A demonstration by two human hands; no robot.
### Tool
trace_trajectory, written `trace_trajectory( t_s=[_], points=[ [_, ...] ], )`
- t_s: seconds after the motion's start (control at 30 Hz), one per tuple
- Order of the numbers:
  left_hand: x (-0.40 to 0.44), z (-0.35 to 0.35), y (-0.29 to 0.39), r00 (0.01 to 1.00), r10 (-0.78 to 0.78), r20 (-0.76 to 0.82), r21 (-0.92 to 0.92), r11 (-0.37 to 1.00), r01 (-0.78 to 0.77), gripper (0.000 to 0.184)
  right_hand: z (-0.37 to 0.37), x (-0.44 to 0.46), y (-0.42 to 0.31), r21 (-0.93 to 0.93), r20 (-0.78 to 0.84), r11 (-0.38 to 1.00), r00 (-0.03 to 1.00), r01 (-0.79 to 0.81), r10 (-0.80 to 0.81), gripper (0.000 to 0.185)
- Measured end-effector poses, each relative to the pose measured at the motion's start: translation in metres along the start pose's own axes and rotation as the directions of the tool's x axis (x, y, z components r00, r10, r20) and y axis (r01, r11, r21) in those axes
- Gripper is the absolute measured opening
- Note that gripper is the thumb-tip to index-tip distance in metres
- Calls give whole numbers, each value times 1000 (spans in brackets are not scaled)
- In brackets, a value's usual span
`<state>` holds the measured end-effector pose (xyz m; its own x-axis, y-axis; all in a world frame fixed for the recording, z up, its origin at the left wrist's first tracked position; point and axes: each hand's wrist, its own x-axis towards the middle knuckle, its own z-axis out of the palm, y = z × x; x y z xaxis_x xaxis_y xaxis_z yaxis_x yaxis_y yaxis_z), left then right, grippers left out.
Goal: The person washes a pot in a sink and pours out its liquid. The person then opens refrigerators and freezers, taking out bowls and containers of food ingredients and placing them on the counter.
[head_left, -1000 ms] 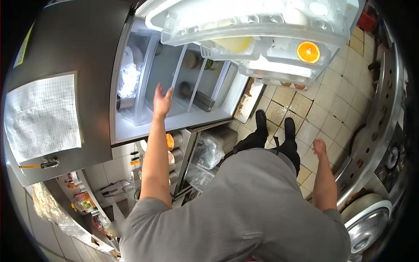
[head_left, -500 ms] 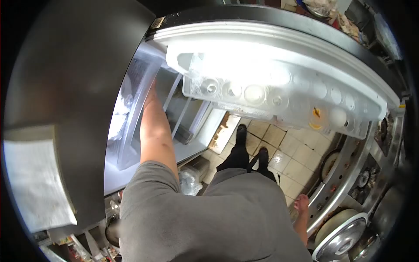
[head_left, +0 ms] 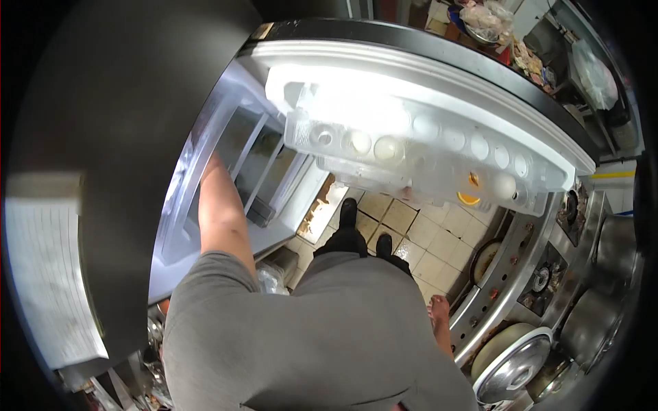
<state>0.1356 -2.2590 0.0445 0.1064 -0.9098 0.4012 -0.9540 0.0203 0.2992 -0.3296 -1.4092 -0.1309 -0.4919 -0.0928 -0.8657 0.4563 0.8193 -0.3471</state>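
My left arm reaches into the lit interior of an open fridge (head_left: 274, 231), past a clear plastic drawer or shelf front at its left side. The left hand is hidden inside, so its fingers and anything they hold cannot be seen. On the right, my right hand (head_left: 439, 306) hangs low beside the stove front, its fingers loosely bent and slightly apart, with nothing in it. The fridge door (head_left: 425, 61) stands open ahead of me. Its clear rack holds several eggs (head_left: 388, 148), and a cut orange half (head_left: 469, 198) shows through a lower bin.
A stove (head_left: 507, 274) with burners runs along the right, with a lidded pan (head_left: 510, 370) and large metal pots (head_left: 593, 322) on that side. A sheet of paper (head_left: 51, 274) is on the dark panel at left. Bagged items (head_left: 486, 17) lie beyond the door.
My left hand has gone deeper into the fridge and out of sight. My view has turned, so the door's egg rack shows from above. My right hand appears lower, nearer the stove.
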Motion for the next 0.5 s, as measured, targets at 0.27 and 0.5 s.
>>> trace_trajectory(
  t_s=[0.27,0.5],
  points=[
    [-90,-52,14,944,-125,-305,-119,989,93,31,-26,24,-48,-146,140,964,969,222,-202,20],
    [-235,-150,53,947,-287,-146,-419,885,204,31,-93,97,-22,-71,360,983,923,170,-134,12]
  ],
)
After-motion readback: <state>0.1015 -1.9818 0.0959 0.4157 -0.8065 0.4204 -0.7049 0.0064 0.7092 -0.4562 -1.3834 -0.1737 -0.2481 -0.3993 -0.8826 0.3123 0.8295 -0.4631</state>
